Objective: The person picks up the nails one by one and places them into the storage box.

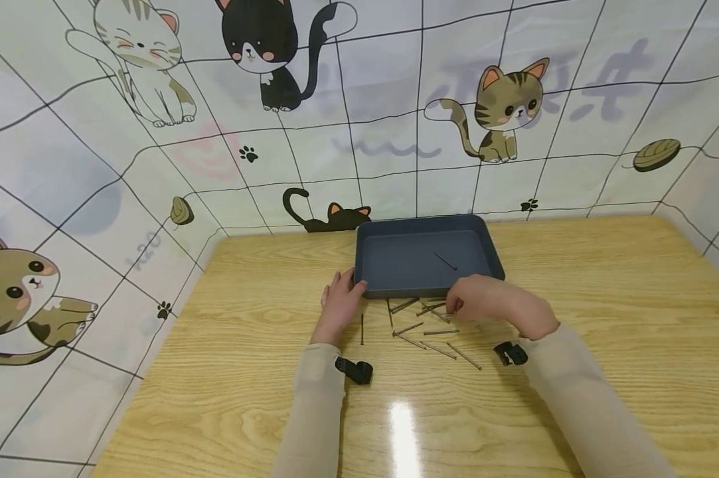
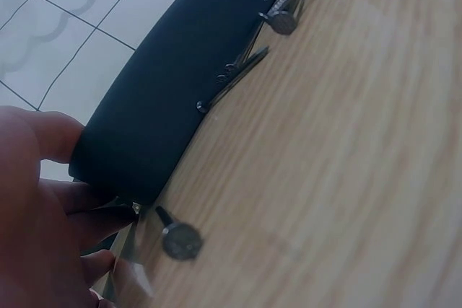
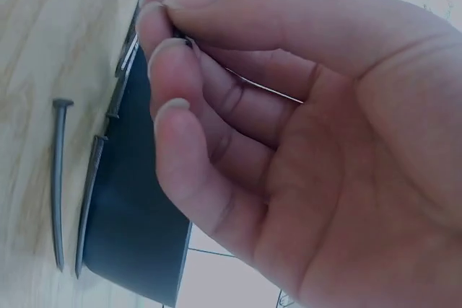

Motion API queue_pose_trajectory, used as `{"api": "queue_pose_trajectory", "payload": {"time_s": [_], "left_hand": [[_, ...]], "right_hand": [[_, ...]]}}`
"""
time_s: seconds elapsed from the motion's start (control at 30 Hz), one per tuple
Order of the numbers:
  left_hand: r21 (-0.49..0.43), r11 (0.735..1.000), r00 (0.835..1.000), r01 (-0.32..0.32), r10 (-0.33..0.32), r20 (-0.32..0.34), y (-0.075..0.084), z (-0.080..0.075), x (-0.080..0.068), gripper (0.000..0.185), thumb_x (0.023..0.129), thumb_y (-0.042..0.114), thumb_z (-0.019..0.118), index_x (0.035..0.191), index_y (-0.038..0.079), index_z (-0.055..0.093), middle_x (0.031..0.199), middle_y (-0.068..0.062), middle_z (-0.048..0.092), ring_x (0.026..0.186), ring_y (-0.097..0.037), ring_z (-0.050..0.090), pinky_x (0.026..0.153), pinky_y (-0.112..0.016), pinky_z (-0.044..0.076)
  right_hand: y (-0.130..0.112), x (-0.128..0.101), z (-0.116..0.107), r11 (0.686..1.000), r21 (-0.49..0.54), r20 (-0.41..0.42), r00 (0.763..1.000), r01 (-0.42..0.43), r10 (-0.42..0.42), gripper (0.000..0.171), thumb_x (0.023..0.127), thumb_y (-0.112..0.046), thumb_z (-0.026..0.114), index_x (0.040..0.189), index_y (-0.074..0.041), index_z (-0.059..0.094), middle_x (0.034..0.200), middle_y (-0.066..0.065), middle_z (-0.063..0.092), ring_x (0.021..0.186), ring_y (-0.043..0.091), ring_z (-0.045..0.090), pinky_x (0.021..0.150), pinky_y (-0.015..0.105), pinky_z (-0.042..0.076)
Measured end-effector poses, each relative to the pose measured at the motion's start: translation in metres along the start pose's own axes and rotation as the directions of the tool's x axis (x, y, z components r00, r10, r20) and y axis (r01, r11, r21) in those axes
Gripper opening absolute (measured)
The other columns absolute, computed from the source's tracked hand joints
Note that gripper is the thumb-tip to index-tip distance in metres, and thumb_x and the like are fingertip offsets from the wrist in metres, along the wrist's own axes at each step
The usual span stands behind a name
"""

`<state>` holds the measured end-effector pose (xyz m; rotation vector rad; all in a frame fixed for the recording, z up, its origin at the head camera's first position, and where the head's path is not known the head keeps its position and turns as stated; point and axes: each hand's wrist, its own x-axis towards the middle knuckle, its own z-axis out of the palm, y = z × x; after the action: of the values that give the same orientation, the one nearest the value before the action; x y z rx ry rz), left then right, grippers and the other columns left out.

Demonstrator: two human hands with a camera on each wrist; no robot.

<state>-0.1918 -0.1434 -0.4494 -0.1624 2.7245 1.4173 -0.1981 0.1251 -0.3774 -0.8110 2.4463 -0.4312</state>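
- Nails (image 1: pixel 431 332) are lying scattered on the wooden table (image 1: pixel 604 345), just in front of the near wall of a dark blue tray (image 1: pixel 389 265), between the person's two hands.
- The left hand (image 1: pixel 338 309) is resting at the tray's near left corner; in the head view its thumb is lying against the near wall and its fingers are reaching along the left side, so it is gripping that corner.
- In the left wrist view, the fingers (image 2: pixel 68 203) are pressing against the tray's dark side (image 2: pixel 151 113), and a single nail (image 2: pixel 177 234) is lying on the table just beside the corner, head toward the camera.
- Farther along the same wall, more nails (image 2: pixel 238 81) are lying close against the tray.
- One nail (image 1: pixel 445 260) is lying inside the tray, on its floor, right of the middle.
- The right hand (image 1: pixel 493 302) is hovering over the right part of the pile, just in front of the tray.
- In the right wrist view, its thumb and fingertips (image 3: pixel 162 30) are curling together and pinching the end of a thin nail (image 3: pixel 253 84), whose shaft is running back across the palm.
- Below that hand, two nails (image 3: pixel 72 185) are lying side by side on the table next to the tray wall.
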Motion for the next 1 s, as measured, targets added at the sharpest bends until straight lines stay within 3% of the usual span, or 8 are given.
{"api": "queue_pose_trajectory", "payload": {"time_s": [0.17, 0.3, 0.5, 0.67, 0.87, 1.0], "left_hand": [[0.008, 1.0, 1.0, 0.001, -0.001, -0.004, -0.001, -0.001, 0.001, 0.052, 0.092, 0.037, 0.04, 0.139, 0.016, 0.034, 0.141, -0.003, 0.033, 0.135, -0.018, 0.008, 0.104, -0.04, -0.005], [0.01, 1.0, 1.0, -0.005, 0.005, -0.004, -0.002, -0.002, 0.002, 0.052, 0.092, 0.037, 0.04, 0.139, 0.015, 0.034, 0.141, -0.003, 0.033, 0.135, -0.02, 0.009, 0.104, -0.041, -0.004], [0.026, 1.0, 1.0, 0.002, -0.002, -0.011, 0.0, -0.002, 0.002, 0.052, 0.091, 0.036, 0.041, 0.138, 0.015, 0.035, 0.141, -0.003, 0.034, 0.135, -0.02, 0.01, 0.104, -0.04, -0.004], [0.04, 0.999, 1.0, 0.004, -0.003, -0.012, 0.001, -0.002, 0.001, 0.051, 0.091, 0.036, 0.04, 0.138, 0.016, 0.035, 0.141, -0.003, 0.033, 0.134, -0.02, 0.01, 0.104, -0.041, -0.003], [0.035, 0.999, 1.0, 0.004, -0.004, -0.002, 0.002, -0.001, 0.001, 0.052, 0.091, 0.036, 0.041, 0.138, 0.016, 0.035, 0.141, -0.004, 0.033, 0.135, -0.02, 0.009, 0.104, -0.041, -0.004], [0.028, 1.0, 1.0, 0.005, -0.005, 0.001, 0.001, -0.001, 0.0, 0.052, 0.091, 0.037, 0.041, 0.138, 0.016, 0.034, 0.141, -0.004, 0.033, 0.135, -0.019, 0.009, 0.104, -0.04, -0.004]], "right_hand": [[0.006, -0.001, -0.004, 0.999, -0.011, -0.063, 0.997, 0.033, -0.033, 0.016, 0.084, -0.012, 0.058, 0.097, -0.012, 0.068, 0.092, -0.003, 0.061, 0.076, 0.011, 0.054, 0.066, 0.03, 0.046], [0.011, 0.001, -0.004, 0.998, -0.023, -0.154, 0.987, 0.053, -0.056, 0.014, 0.087, -0.017, 0.056, 0.095, -0.012, 0.066, 0.086, -0.005, 0.059, 0.07, 0.011, 0.05, 0.063, 0.029, 0.042], [0.019, 0.011, -0.002, 0.995, 0.074, -0.267, 0.963, 0.069, -0.047, 0.018, 0.092, -0.022, 0.049, 0.1, -0.01, 0.059, 0.079, 0.0, 0.058, 0.064, 0.015, 0.051, 0.057, 0.029, 0.041], [0.025, 0.017, 0.004, 0.977, 0.173, -0.374, 0.926, 0.122, -0.049, 0.023, 0.093, -0.025, 0.046, 0.105, -0.009, 0.057, 0.081, 0.005, 0.059, 0.064, 0.02, 0.053, 0.055, 0.032, 0.042], [0.036, 0.024, 0.011, 0.934, 0.3, -0.514, 0.858, 0.194, -0.013, 0.03, 0.092, -0.035, 0.044, 0.102, -0.009, 0.057, 0.08, 0.007, 0.058, 0.064, 0.025, 0.052, 0.053, 0.032, 0.042], [0.042, 0.027, 0.013, 0.891, 0.394, -0.533, 0.846, 0.225, 0.022, 0.033, 0.091, -0.038, 0.044, 0.102, -0.008, 0.056, 0.08, 0.011, 0.057, 0.062, 0.029, 0.05, 0.052, 0.031, 0.042]]}}
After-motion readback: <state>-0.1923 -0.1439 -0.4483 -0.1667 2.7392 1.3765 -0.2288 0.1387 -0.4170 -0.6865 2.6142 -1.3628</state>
